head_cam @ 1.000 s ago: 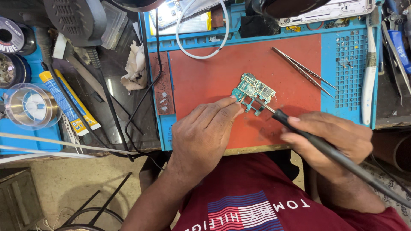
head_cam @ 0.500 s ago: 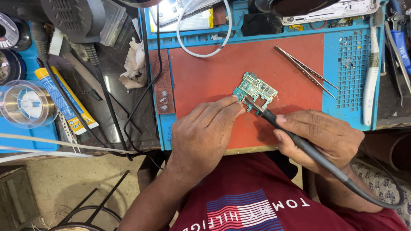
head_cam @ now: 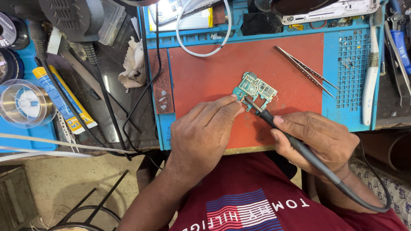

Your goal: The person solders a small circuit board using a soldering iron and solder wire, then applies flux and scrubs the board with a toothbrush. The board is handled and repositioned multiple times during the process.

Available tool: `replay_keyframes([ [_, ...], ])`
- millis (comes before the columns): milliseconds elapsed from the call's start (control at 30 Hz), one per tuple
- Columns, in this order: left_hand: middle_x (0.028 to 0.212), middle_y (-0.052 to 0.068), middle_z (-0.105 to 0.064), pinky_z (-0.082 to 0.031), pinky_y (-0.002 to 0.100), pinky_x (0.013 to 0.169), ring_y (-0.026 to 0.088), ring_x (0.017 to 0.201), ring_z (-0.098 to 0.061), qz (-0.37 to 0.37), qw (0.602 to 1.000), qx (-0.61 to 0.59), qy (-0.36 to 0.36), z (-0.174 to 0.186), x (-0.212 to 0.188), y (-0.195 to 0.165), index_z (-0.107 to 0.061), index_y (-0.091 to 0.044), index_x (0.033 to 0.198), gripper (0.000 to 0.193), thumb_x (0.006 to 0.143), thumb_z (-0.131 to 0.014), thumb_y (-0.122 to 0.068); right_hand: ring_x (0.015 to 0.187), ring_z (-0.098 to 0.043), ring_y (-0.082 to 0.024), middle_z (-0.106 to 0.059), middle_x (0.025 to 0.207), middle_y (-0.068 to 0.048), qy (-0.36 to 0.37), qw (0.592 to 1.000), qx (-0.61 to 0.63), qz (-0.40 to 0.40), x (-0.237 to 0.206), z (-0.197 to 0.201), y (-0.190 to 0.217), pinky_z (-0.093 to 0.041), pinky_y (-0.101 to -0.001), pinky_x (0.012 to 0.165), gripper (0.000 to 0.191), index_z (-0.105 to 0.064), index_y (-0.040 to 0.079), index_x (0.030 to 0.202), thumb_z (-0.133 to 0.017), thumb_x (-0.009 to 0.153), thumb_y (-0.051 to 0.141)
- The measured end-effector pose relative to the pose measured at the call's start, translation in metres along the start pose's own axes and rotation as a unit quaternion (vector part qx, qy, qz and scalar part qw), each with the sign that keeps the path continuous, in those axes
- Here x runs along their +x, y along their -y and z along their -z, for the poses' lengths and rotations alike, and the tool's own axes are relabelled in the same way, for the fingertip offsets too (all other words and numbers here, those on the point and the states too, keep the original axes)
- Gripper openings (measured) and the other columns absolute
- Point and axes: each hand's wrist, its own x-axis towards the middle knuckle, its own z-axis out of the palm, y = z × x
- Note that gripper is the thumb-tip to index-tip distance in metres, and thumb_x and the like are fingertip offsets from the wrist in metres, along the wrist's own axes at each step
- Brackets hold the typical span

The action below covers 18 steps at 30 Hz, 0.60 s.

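Since the earlier frames the soldering iron (head_cam: 295, 143) has been drawn slightly closer to the body, and its tip is now laid on the lower edge of the small green circuit board (head_cam: 255, 89), while the board itself has hardly been shifted. The board lies on the red part of the blue work mat (head_cam: 346, 115), near the middle, a little beyond both hands.

The left hand (head_cam: 205, 137) is placed just below and left of the board; its fingertips (head_cam: 233, 99) are brought narrowly together and pressed on the board's lower left corner, so the board is pinned flat, not lifted. The right hand (head_cam: 319, 139) is closed around the black handle of the iron, held like a pen. The long axis of the iron runs from lower right to upper left, toward the board, and its cable is led away past the right wrist. The left hand is the nearer one to the board; the right hand reaches it only through the tool.

Metal tweezers (head_cam: 306, 70) lie on the mat to the upper right, well apart from the board. A white toothbrush (head_cam: 371, 72) rests on the blue perforated strip at the right. A white cable loop (head_cam: 201, 40) lies above. Nothing stands between the hands and the board.
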Motion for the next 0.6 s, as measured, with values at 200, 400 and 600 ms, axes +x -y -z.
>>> replay_keyframes([
  [200,0.111,0.004,-0.075,-0.059,0.032,0.077,0.019,0.094,-0.073,0.007,1.0,-0.009,-0.007,-0.0004,-0.0006,-0.0004,-0.072,-0.008,0.109,0.015,0.096,-0.076,-0.012,0.08,-0.075,-0.022,-0.075,0.097,-0.015,-0.003,1.0,-0.002,0.005,0.0012,0.0,-0.0008,-0.058,-0.0248,0.065,0.023,-0.075,-0.001,0.105,-0.084,0.085,0.005],
  [400,0.112,0.005,-0.074,-0.059,0.033,0.077,0.02,0.093,-0.073,-0.002,1.0,-0.008,-0.005,0.0012,-0.002,-0.0004,-0.071,-0.006,0.111,0.017,0.095,-0.076,-0.01,0.081,-0.075,-0.023,-0.075,0.094,-0.015,0.001,1.0,0.019,0.022,0.0013,-0.0018,-0.0034,-0.058,-0.0255,0.064,0.024,-0.074,-0.003,0.104,-0.085,0.083,0.004],
  [600,0.11,0.005,-0.074,-0.058,0.034,0.075,0.021,0.091,-0.072,-0.001,1.0,0.0,-0.003,0.0016,-0.0025,-0.0012,-0.072,-0.006,0.111,0.018,0.094,-0.076,-0.009,0.082,-0.075,-0.023,-0.075,0.095,-0.015,-0.012,1.0,0.013,0.022,-0.001,-0.0026,-0.005,-0.058,-0.0251,0.064,0.023,-0.075,-0.004,0.104,-0.085,0.084,0.003],
])
